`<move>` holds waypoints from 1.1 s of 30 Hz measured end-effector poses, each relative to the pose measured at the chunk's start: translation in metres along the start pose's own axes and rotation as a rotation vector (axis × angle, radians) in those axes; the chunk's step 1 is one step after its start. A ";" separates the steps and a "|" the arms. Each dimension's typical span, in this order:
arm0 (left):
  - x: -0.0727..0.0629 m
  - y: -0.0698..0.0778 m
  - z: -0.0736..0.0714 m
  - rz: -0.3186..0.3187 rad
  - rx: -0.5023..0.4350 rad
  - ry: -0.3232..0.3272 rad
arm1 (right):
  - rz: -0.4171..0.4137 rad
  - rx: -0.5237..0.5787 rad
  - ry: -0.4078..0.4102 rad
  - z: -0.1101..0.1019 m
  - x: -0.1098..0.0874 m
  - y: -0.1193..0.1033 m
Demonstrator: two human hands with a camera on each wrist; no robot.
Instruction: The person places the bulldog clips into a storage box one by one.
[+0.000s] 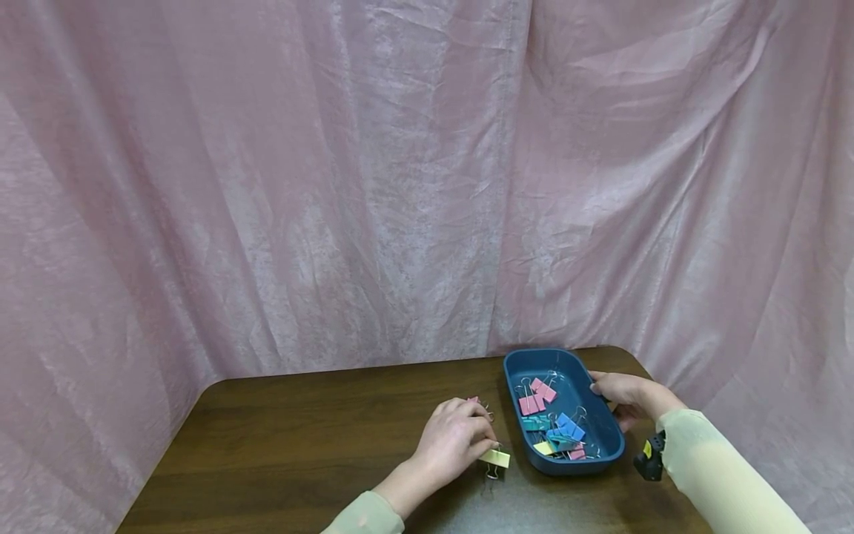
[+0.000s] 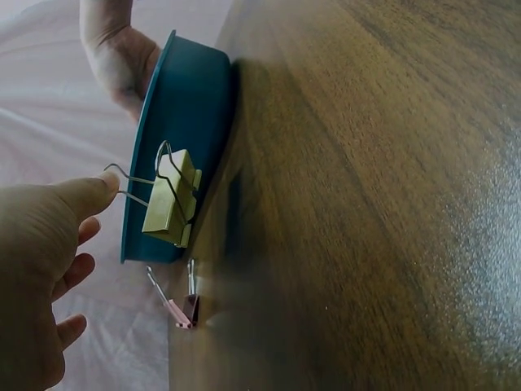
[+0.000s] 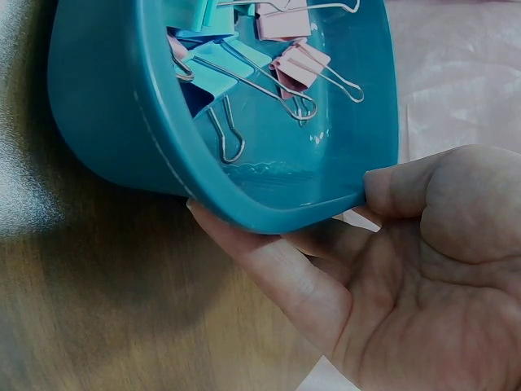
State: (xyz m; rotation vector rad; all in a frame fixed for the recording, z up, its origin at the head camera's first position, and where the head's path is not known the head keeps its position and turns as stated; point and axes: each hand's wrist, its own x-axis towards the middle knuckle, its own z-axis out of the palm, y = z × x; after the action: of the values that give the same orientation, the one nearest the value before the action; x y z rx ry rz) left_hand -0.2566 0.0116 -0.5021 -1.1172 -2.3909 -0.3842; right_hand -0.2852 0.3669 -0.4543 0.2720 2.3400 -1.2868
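My left hand (image 1: 455, 436) pinches a yellow binder clip (image 1: 495, 458) by one wire handle, just left of a blue tray (image 1: 619, 454). In the left wrist view the yellow clip (image 2: 169, 199) hangs from thumb and fingertips above the wooden table. My right hand (image 1: 634, 397) grips the tray's right side, thumb over the rim and fingers under the outside wall, as the right wrist view shows. Inside the tray lie pink binder clips (image 1: 531, 404), blue ones (image 1: 569, 426), teal ones (image 1: 536, 423) and a yellow one (image 1: 543, 448). A pink clip (image 2: 181, 314) stands on the table, partly hidden behind my left hand in the head view.
The brown wooden table (image 1: 300, 437) has rounded back corners. Pink curtains (image 1: 400, 185) hang right behind its far edge and at both sides. A black wrist device (image 1: 650, 456) sits at my right sleeve, close to the tray.
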 end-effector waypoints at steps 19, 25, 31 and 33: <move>0.000 -0.002 -0.010 0.008 -0.010 0.041 | -0.004 0.000 -0.009 -0.001 0.002 0.002; 0.001 -0.005 -0.012 0.009 -0.007 0.047 | 0.002 0.010 -0.013 -0.001 0.003 0.002; 0.003 -0.006 -0.016 0.012 -0.012 0.053 | -0.006 0.008 -0.006 -0.001 0.003 0.002; 0.003 -0.006 -0.017 0.014 -0.017 0.059 | -0.012 0.004 -0.003 0.000 0.002 0.002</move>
State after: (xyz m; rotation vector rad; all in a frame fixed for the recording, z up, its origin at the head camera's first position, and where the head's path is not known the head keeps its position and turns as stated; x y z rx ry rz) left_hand -0.2580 0.0029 -0.4864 -1.1140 -2.3316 -0.4277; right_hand -0.2865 0.3683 -0.4572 0.2568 2.3404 -1.2964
